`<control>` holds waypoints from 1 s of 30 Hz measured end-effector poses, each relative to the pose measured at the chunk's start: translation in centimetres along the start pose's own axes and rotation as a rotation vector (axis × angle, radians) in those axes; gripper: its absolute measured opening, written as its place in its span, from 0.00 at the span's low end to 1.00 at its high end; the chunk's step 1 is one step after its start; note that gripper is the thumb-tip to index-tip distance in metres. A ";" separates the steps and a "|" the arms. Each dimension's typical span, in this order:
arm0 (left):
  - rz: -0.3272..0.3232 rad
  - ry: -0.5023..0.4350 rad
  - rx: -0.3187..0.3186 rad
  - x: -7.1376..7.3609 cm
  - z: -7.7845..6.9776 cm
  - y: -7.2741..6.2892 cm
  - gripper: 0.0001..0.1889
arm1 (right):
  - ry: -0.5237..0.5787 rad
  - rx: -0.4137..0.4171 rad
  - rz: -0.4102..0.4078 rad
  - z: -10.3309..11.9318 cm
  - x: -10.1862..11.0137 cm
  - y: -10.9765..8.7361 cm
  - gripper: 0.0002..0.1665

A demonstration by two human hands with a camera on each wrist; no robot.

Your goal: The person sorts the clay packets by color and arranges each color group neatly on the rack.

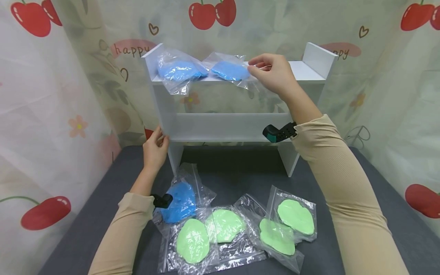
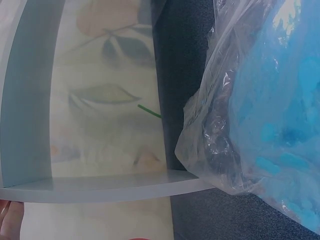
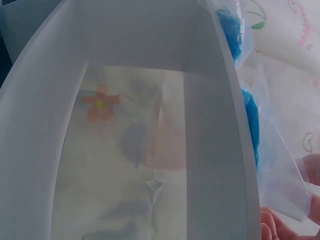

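On the top board of a white shelf rack (image 1: pixel 227 128) lie two clear bags holding blue, clay-like slabs. My right hand (image 1: pixel 275 74) pinches the edge of the right-hand blue bag (image 1: pixel 229 71). The right wrist view shows the clear plastic (image 3: pixel 282 175) between thumb and fingers, with the blue slab resting near the board's edge. The other blue bag (image 1: pixel 180 71) sits beside it at the left end. My left hand (image 1: pixel 155 151) touches the outside of the rack's left side panel; its fingers (image 2: pixel 11 220) show at that panel in the left wrist view.
On the dark table (image 1: pixel 247 168) before the rack lies another blue bag (image 1: pixel 180 202) by my left wrist. Several bags with green slabs (image 1: pixel 193 240) overlap nearby. Printed curtains (image 1: pixel 261 30) surround the table, and a thin cable (image 1: pixel 358 133) hangs at the right.
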State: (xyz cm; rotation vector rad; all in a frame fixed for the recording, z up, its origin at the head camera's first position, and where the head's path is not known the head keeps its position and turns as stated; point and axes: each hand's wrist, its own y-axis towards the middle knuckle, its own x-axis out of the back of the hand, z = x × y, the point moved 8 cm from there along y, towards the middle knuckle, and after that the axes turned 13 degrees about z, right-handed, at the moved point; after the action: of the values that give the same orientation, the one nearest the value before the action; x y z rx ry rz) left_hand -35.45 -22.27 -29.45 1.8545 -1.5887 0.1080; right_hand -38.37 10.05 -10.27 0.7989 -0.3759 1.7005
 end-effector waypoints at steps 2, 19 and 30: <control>-0.001 -0.001 -0.003 0.0 0.0 0.0 0.27 | 0.033 0.023 -0.014 -0.1 0.2 -0.5 0.23; -0.004 0.001 -0.001 0.0 0.1 0.1 0.27 | 0.183 0.378 -0.077 -0.5 -1.8 -6.9 0.14; -0.001 -0.006 0.012 0.0 0.1 0.0 0.26 | 0.206 0.435 0.074 -2.2 -5.3 -9.0 0.15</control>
State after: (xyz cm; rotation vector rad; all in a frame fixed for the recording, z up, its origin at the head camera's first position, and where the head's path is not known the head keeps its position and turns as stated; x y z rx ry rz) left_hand -35.52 -22.35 -29.55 1.8666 -1.5942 0.1115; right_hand -30.00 10.16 -16.90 0.9171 0.1144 1.9447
